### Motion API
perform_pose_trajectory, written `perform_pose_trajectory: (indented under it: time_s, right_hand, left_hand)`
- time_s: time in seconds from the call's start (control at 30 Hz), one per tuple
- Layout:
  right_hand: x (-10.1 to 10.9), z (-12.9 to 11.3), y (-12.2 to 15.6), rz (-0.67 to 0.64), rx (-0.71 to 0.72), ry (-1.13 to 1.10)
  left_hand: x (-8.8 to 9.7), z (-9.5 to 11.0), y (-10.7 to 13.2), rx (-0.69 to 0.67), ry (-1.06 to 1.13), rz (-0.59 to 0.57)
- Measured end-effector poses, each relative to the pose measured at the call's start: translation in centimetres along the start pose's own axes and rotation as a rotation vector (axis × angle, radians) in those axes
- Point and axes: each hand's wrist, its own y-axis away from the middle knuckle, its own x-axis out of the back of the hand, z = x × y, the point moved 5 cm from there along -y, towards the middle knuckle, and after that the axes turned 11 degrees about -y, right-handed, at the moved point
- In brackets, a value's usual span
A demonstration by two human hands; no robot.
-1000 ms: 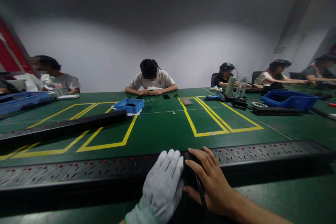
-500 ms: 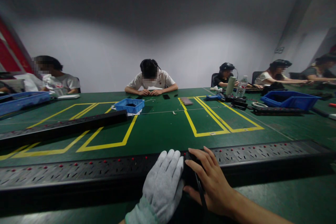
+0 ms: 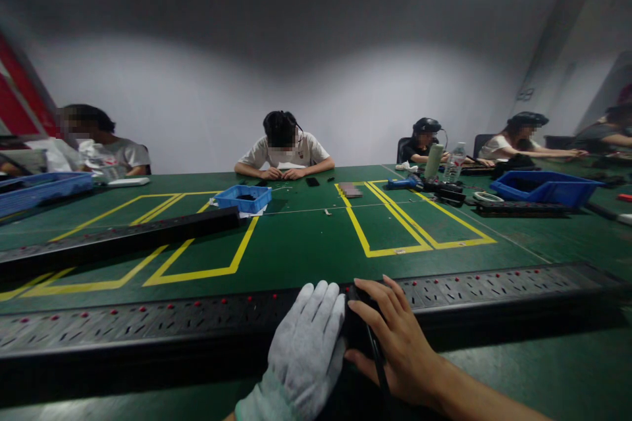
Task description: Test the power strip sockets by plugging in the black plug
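A long black power strip (image 3: 148, 335) with rows of sockets and small red switches lies across the green table (image 3: 306, 243) right in front of me. My left hand (image 3: 306, 352), in a white glove, rests flat on the strip with fingers stretched out together. My bare right hand (image 3: 395, 342) sits beside it, fingers curled over a small black object (image 3: 359, 335) on the strip. A thin dark cable or tool (image 3: 378, 362) runs under this hand toward me.
A second black strip (image 3: 118, 240) lies diagonally at the left. Yellow tape rectangles (image 3: 395, 223) mark the table. A small blue tray (image 3: 244, 198) sits mid-table and larger blue bins (image 3: 546, 187) at the right. Several seated people work along the far edge.
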Motion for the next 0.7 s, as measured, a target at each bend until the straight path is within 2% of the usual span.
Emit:
perform_pose_trajectory:
  time_s: [0.23,0.4,0.53,0.7]
  right_hand:
    - [0.6,0.2,-0.5,0.0,0.006,-0.019]
    - [2.0,0.8,-1.5,-0.062,0.096,-0.041]
    - [2.4,1.6,-2.7,-0.017,0.072,-0.083]
    - [1.5,1.9,-3.0,0.066,0.089,-0.1]
  left_hand:
    - [-0.1,0.0,0.3,0.003,-0.003,-0.029]
    - [0.1,0.0,0.7,0.048,-0.015,-0.054]
    - [-0.4,-0.1,1.3,0.055,-0.131,-0.111]
    - [-1.2,-0.3,1.8,0.061,-0.218,-0.139]
